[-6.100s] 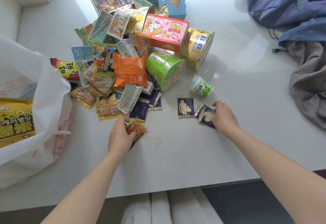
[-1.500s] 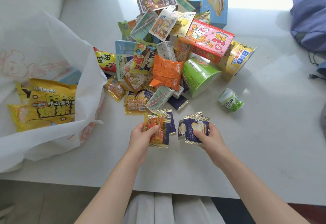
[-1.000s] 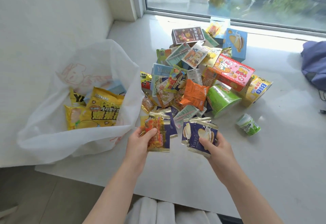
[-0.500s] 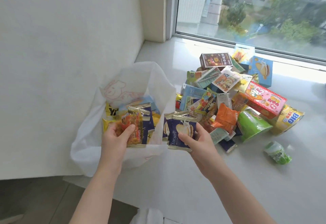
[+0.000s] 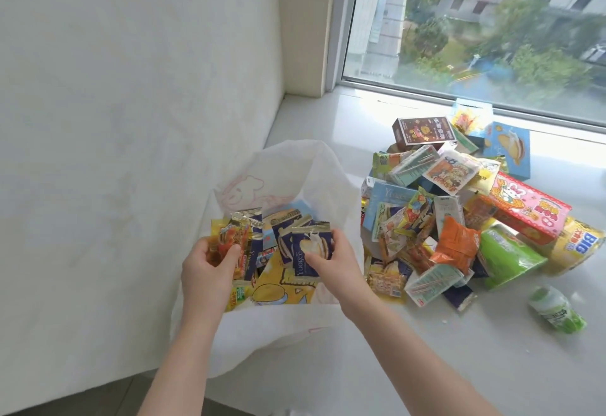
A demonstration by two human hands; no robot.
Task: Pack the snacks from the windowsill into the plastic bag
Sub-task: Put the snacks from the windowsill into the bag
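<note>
Left grip (image 5: 210, 268) closed round a fan of mixed packets (image 5: 229, 240), an orange-yellow one in front and dark blue ones behind. Right grip (image 5: 337, 260) pinching a few dark blue packets (image 5: 306, 251) with gold-edged tops, thumb on the front face. Both bunches are held over the open mouth of the white plastic bag (image 5: 295, 166), which sits at the left end of the windowsill (image 5: 459, 360) against the wall (image 5: 131, 87). Inside the bag: a large yellow packet (image 5: 278, 291) (its print is partly hidden). Just right of the bag, the snack pile (image 5: 426, 219) is heaped on the sill: green cup (image 5: 505, 258) on its side, pink rabbit box (image 5: 524, 209), orange pouch (image 5: 457, 245). A small green-and-white bottle (image 5: 555, 312) lies apart, near right. Window (image 5: 475, 22) at the far side.
</note>
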